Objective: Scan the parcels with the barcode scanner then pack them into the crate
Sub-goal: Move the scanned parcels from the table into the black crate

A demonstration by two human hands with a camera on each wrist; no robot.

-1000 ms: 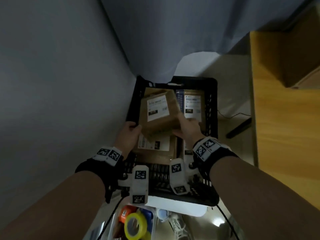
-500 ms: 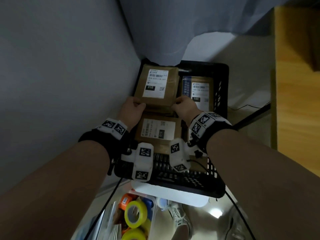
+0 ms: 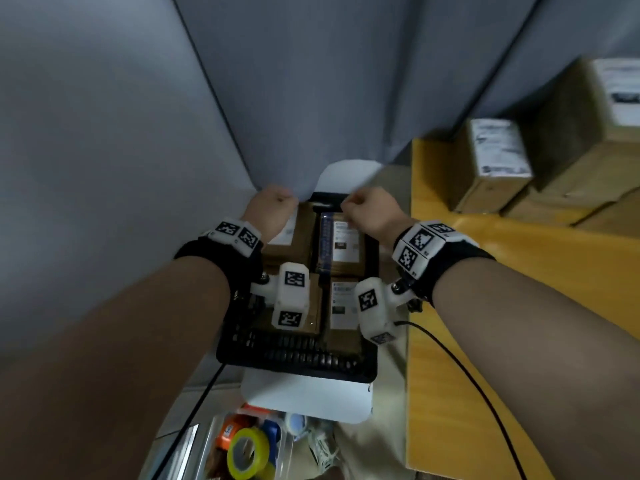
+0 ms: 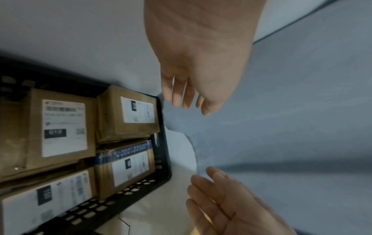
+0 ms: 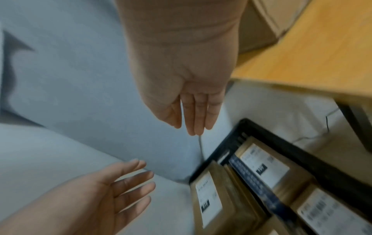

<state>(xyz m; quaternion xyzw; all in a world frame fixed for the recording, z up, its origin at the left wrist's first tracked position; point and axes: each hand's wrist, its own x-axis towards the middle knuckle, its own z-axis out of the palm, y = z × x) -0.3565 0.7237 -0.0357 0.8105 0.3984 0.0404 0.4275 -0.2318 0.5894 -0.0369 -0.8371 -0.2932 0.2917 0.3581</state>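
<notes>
While both hands hang over the far end of the crate (image 3: 294,358), neither one holds a thing. L hand (image 3: 272,209) is up by the far left corner, R hand (image 3: 372,213) by the far right corner, w/ a gap between them. From the head view the fingers look tucked under, but the wrist views show them better: L hand (image 4: 201,76) has loose, nearly straight fingers (image 4: 186,98) pointing down, and R hand (image 5: 187,89) has straight fingers (image 5: 198,114) close together. Both palms are bare & touch no box. Black crate sits on a white board (image 3: 304,400) on the floor, just beside the wood counter (image 3: 502,323). It has 4 brown parcels showing on top, packed tight, 2 by 2, each w/ a white label facing up. Far left parcel (image 4: 128,112) has a label w/ a black patch that reads 010, and near left parcel (image 4: 60,127) reads 010 too. Far right parcel (image 3: 343,244) has a blue printed strip along its left side. Near right parcel (image 3: 341,306) lies just behind the R wrist cam. More brown boxes (image 3: 495,164) sit on the counter, far right, well apart from the crate. No scanner can be seen in any view. Grey cloth (image 3: 311,81) hangs behind the crate. Tape rolls (image 3: 247,452) lie in a clear bin at the bottom of the head view.
</notes>
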